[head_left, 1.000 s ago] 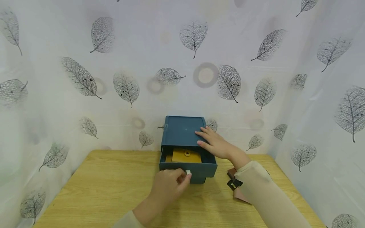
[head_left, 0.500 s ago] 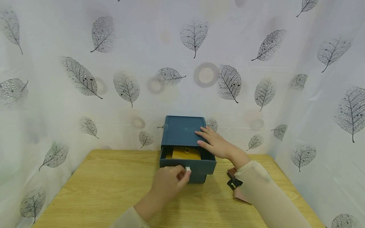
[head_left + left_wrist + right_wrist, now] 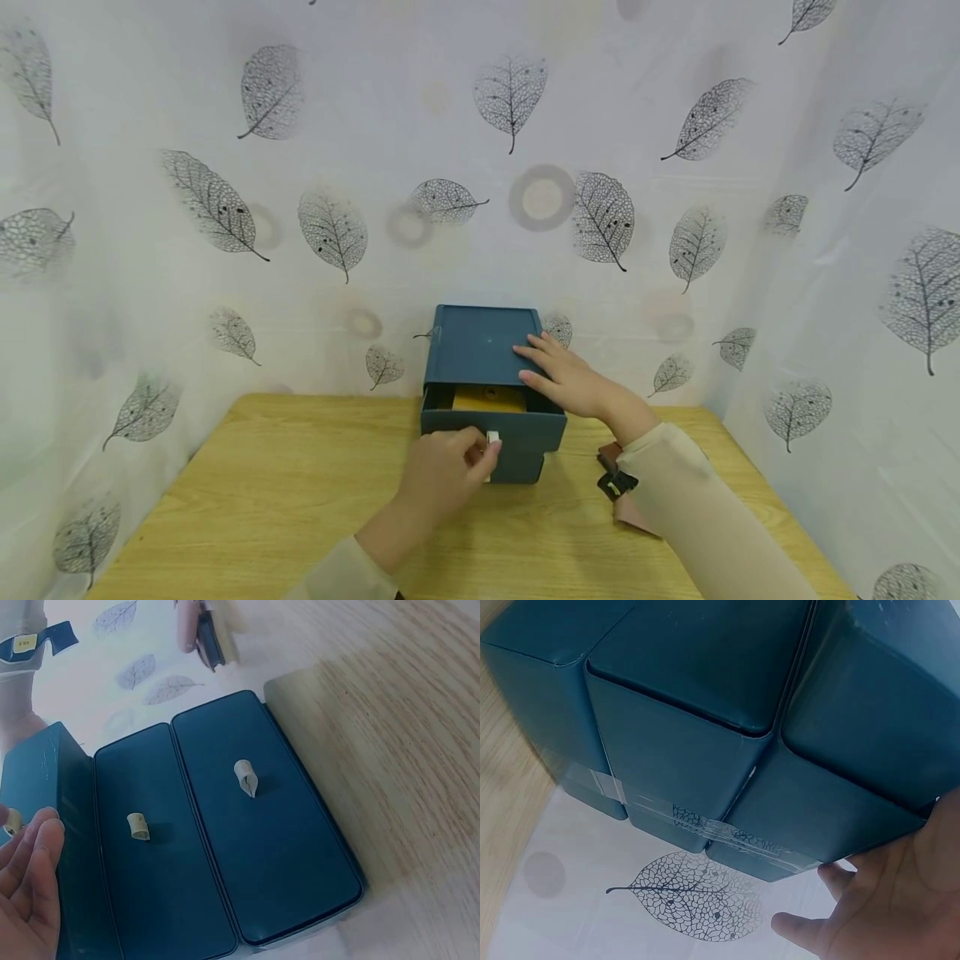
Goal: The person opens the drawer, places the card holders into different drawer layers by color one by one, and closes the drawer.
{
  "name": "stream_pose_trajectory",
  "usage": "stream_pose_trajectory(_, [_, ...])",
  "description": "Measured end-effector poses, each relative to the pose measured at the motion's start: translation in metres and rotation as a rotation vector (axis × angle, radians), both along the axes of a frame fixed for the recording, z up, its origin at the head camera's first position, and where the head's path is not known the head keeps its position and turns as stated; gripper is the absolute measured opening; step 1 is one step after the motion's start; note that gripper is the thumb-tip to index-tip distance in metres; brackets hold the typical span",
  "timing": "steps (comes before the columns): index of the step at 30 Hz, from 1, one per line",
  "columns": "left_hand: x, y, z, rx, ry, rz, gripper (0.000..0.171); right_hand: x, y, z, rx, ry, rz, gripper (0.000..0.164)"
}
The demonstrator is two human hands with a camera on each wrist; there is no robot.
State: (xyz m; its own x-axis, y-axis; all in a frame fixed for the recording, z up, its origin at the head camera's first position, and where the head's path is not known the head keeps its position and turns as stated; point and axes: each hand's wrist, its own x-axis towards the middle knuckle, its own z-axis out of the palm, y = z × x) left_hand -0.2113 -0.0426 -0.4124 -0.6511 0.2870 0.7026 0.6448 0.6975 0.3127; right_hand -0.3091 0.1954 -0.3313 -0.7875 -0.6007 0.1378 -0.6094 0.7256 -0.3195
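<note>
A dark blue drawer cabinet (image 3: 480, 346) stands on the table against the back curtain. Its top drawer (image 3: 528, 429) is pulled part way out, and a yellow envelope-like item (image 3: 491, 400) shows inside. My left hand (image 3: 442, 471) pinches the pale pull tab (image 3: 492, 436) on that drawer's front. Two lower drawers, each with a pale loop tab (image 3: 139, 826), appear pushed in in the left wrist view. My right hand (image 3: 566, 379) rests on the cabinet's top right edge, fingers spread and fairly straight.
To the right of the cabinet lies a brown and pink item (image 3: 633, 515) with a black buckle-like piece (image 3: 617, 485), partly hidden by the right sleeve. The wooden table (image 3: 262, 483) extends to the left. A leaf-patterned curtain (image 3: 450, 267) hangs behind.
The top drawer has slid inward a little with my left hand on its tab, so less of the yellow item shows. My right hand has stayed in place.
</note>
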Motion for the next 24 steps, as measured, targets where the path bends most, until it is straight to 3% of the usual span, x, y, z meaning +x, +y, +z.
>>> stream_pose_trajectory(16, [-0.013, 0.001, 0.000, -0.012, -0.031, 0.014, 0.023, -0.001, 0.001, 0.000, -0.011, -0.024, 0.008, 0.065])
stream_pose_trajectory(24, [-0.019, 0.001, -0.003, -0.023, 0.002, 0.026, 0.023, -0.001, 0.001, 0.003, -0.005, -0.048, 0.010, 0.066])
